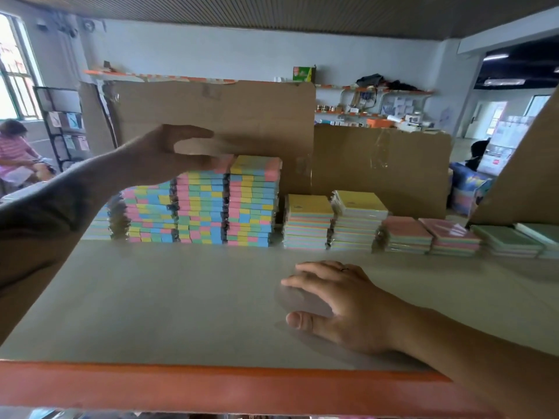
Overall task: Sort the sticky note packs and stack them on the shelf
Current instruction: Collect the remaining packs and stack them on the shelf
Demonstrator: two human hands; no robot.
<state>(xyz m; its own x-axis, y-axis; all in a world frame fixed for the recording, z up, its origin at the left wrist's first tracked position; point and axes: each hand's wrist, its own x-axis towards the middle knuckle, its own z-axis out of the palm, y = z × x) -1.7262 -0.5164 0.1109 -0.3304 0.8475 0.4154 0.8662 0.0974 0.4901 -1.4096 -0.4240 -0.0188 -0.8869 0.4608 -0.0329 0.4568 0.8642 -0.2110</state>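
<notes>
Wrapped sticky note packs stand in stacks along the back of the shelf board. Three tall multicoloured stacks sit at the left: a lower one, a middle one and the tallest one. My left hand hovers blurred at the top of the middle stack. Its fingers lie on the top pack and the thumb is raised, with nothing seen between them. My right hand rests flat on the shelf board, fingers straight, holding nothing.
Right of the tall stacks stand two yellow-topped stacks, pink-topped stacks and low green packs. Cardboard sheets back the shelf. An orange beam edges the front. A person sits far left.
</notes>
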